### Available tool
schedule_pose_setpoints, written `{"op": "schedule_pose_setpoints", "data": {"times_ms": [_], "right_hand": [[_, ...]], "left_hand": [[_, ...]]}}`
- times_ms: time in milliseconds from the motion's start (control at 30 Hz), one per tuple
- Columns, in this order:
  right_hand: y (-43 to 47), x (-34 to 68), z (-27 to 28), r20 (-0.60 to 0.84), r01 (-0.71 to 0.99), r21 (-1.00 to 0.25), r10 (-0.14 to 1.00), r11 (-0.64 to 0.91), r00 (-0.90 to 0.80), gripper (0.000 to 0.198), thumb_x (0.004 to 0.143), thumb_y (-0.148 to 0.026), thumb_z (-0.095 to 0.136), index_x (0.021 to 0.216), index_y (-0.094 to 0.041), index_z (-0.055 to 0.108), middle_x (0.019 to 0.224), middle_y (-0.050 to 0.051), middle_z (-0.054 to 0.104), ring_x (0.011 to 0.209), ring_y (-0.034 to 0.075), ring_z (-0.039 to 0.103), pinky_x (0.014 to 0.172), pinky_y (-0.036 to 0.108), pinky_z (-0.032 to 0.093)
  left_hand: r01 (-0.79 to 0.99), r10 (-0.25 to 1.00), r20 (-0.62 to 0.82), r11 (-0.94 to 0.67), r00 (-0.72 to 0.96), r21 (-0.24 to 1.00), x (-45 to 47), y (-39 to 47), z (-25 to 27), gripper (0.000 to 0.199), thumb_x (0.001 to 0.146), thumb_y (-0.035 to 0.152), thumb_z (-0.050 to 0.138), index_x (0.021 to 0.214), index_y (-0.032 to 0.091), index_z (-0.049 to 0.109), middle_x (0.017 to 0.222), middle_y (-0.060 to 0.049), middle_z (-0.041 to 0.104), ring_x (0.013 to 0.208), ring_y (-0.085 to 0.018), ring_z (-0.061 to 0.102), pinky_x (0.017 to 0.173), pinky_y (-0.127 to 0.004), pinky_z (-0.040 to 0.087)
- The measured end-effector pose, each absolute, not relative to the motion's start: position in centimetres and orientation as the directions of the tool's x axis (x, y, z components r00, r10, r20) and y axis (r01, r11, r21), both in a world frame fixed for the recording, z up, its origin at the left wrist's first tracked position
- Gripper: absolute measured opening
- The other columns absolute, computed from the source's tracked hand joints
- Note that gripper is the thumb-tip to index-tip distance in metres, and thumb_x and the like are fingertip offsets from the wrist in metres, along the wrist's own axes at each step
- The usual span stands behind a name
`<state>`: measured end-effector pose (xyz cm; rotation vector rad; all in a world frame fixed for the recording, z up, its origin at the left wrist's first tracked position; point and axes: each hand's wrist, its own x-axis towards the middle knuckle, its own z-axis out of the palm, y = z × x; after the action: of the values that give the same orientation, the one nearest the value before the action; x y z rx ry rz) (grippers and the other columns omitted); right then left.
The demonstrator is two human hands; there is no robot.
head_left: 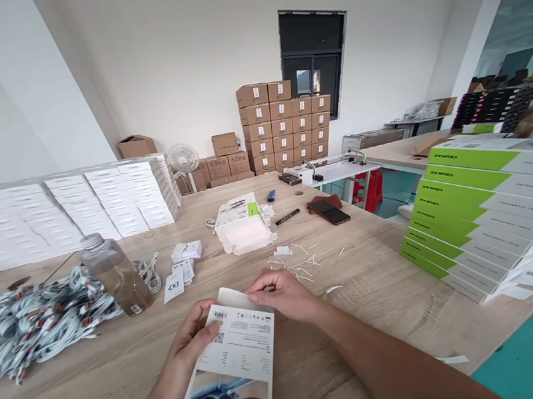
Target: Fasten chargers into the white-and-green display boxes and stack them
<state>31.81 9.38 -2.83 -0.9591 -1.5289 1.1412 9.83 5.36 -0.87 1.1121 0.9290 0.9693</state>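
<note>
A white printed cardboard box [233,373] with a charger photo, small text and a barcode is tilted toward me above the table. My left hand [192,339] wraps around its left side, thumb on the printed face near the barcode. At the far end, the box's white flap [234,297] stands up. My right hand [281,295] pinches the right side of that flap between thumb and fingers. Just beyond lie white paper scraps [302,268]. To the left are small white cards [184,273] with a black symbol.
A plastic bottle [116,274] stands beside a heap of grey cables [48,322]. White boxes [109,197] are piled behind. Flattened packaging [243,227], a black marker [287,217] and a phone [329,211] lie ahead. Green-and-white boxes [476,213] are stacked at right.
</note>
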Motion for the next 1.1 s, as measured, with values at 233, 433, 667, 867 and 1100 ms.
{"op": "schedule_pose_setpoints", "data": {"times_ms": [233,433,667,867,1100], "right_hand": [[9.0,31.9,-3.1,-0.188,-0.097,-0.967,0.915,-0.236,-0.358,0.040,0.064,-0.047,0.083,0.089,-0.018,0.069,0.075,-0.001,0.068,0.064,0.013,0.058,0.059,0.025,0.042],[8.7,31.5,-3.3,-0.007,0.107,-0.994,0.940,0.031,-0.342,0.032,0.069,-0.048,0.077,0.077,-0.017,0.073,0.072,0.000,0.069,0.064,0.015,0.060,0.058,0.026,0.043],[8.5,30.8,-3.6,0.148,0.111,-0.976,0.940,0.190,-0.306,0.024,0.073,-0.042,0.073,0.072,-0.018,0.073,0.071,0.002,0.070,0.065,0.016,0.062,0.055,0.026,0.046],[8.4,30.6,-3.6,0.098,0.130,-0.982,0.958,0.137,-0.269,0.025,0.072,-0.041,0.074,0.070,-0.017,0.072,0.065,0.001,0.067,0.058,0.014,0.059,0.052,0.024,0.042],[8.7,31.9,-2.4,0.008,0.022,-1.000,0.927,0.018,-0.375,0.031,0.076,-0.047,0.071,0.087,-0.018,0.075,0.080,0.002,0.071,0.074,0.016,0.063,0.063,0.026,0.046]], "left_hand": [[-0.073,0.912,-0.041,0.077,0.408,0.994,10.2,4.6,-0.6,0.030,0.084,0.038,0.063,0.110,0.025,0.056,0.090,-0.003,0.069,0.075,-0.020,0.064,0.064,-0.029,0.048],[-0.089,0.930,-0.078,0.117,0.358,0.989,10.4,4.7,-0.5,0.047,0.081,0.039,0.067,0.123,0.030,0.047,0.088,-0.002,0.071,0.070,-0.021,0.065,0.060,-0.029,0.047],[-0.072,0.948,-0.095,0.123,0.303,0.990,10.6,4.5,-0.4,0.050,0.080,0.039,0.068,0.127,0.027,0.055,0.091,-0.003,0.071,0.074,-0.022,0.065,0.065,-0.030,0.047],[-0.092,0.942,-0.100,0.136,0.320,0.986,10.3,4.8,-1.0,0.049,0.078,0.039,0.071,0.123,0.027,0.058,0.093,-0.003,0.071,0.076,-0.022,0.065,0.065,-0.030,0.048],[-0.198,0.956,-0.099,0.158,0.277,0.967,9.5,5.4,-0.3,0.033,0.079,0.036,0.071,0.108,0.026,0.061,0.085,0.000,0.068,0.068,-0.017,0.062,0.060,-0.026,0.047]]}}
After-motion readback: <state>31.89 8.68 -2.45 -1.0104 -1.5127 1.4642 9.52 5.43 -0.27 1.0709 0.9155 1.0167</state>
